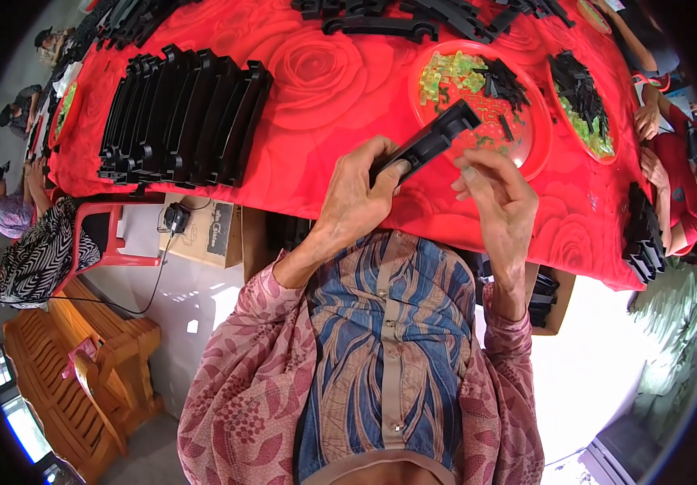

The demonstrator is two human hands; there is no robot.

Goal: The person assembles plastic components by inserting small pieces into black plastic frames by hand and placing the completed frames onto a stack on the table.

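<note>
In my left hand (364, 187) is a long black plastic part (437, 137), a channel-shaped piece tilted up to the right above the red tablecloth. My fingers wrap its lower end, with the thumb on top. My right hand (498, 198) is just right of the part and apart from it, fingers bent and thumb near the fingertips; anything pinched there is too small to make out. Behind both hands lies a round red tray (536, 153) holding translucent yellow-green pieces (449, 74) and small black strips (506, 85). The black part covers some of the tray.
A stack of similar black parts (178, 117) stands on the table at left, and more black parts (413, 20) lie along the back. A second tray (587, 105) is at right. Other people sit around the table. Below are a cardboard box (207, 234), red chair (114, 234) and wooden bench (82, 364).
</note>
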